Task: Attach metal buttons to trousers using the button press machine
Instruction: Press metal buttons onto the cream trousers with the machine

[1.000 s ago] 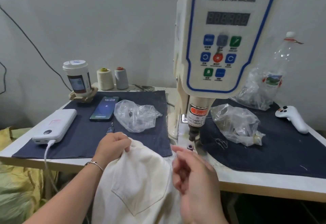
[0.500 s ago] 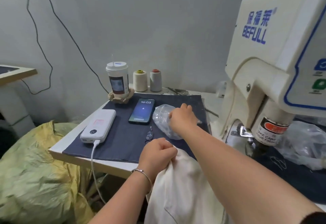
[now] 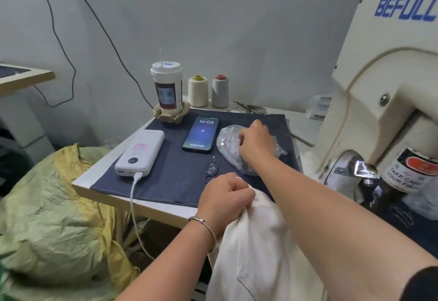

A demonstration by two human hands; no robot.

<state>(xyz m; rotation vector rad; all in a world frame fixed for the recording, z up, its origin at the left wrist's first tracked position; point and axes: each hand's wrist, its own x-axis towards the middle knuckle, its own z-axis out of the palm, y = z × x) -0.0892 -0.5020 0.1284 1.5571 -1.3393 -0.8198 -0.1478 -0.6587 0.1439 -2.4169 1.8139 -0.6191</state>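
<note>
My left hand grips a bunched fold of the cream trousers at the table's front edge. The trousers hang down toward my lap. My right hand reaches across to a clear plastic bag of small metal buttons on the dark blue cloth, with its fingers curled down into the bag; what they hold is hidden. The cream button press machine stands at the right, and its press head with a warning label is beside my right forearm.
A phone, a white power bank with its cable, a small key ring, a lidded drink cup and two thread spools sit on the cloth. A yellow-green sack lies left of the table.
My view swung left from the machine's front panel. My right hand left the trousers, crossed over to the button bag and now has its fingers in it. My left hand kept its grip.
</note>
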